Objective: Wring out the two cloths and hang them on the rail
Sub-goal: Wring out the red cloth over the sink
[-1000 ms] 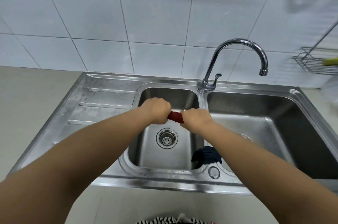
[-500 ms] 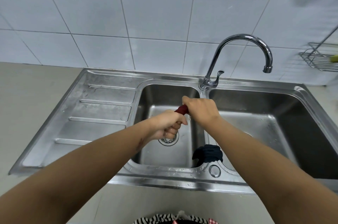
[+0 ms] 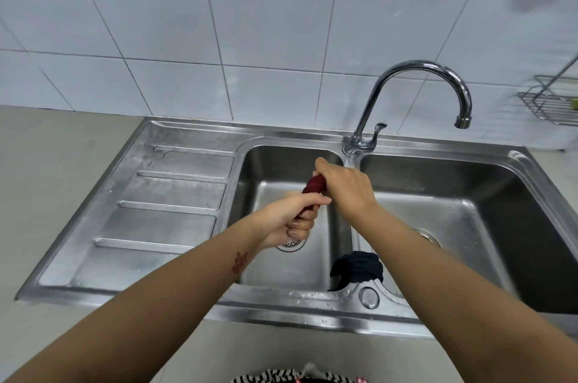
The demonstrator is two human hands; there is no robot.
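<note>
While both hands work above the left basin, the red cloth (image 3: 314, 185) runs between them as a tight twisted roll, tilted from near-left up to far-right. The left hand (image 3: 289, 220) is the nearer one, palm turned up, its fingers (image 3: 301, 226) curled around the lower end of the roll, thumb laid along the top. The right hand (image 3: 345, 185) is farther and higher, knuckles up, clenched over the upper end so that only a short stretch of red shows between the two fists. Both forearms reach in from the near edge, and a reddish mark shows on the inside of the left one.

Below the left hand, the drain (image 3: 292, 243) of the left basin is partly hidden. The dark cloth (image 3: 358, 267) lies bunched over the near end of the divider between the two basins, touching the steel and well apart from the hands. The sink (image 3: 175, 195) has a ribbed draining board on its left side, with water drops scattered along its near rim. The tap (image 3: 406, 82) stands at the far edge behind the divider, its spout curving right over the right basin. At the far right a wire rack (image 3: 550, 101) hangs on the tiled wall.
</note>
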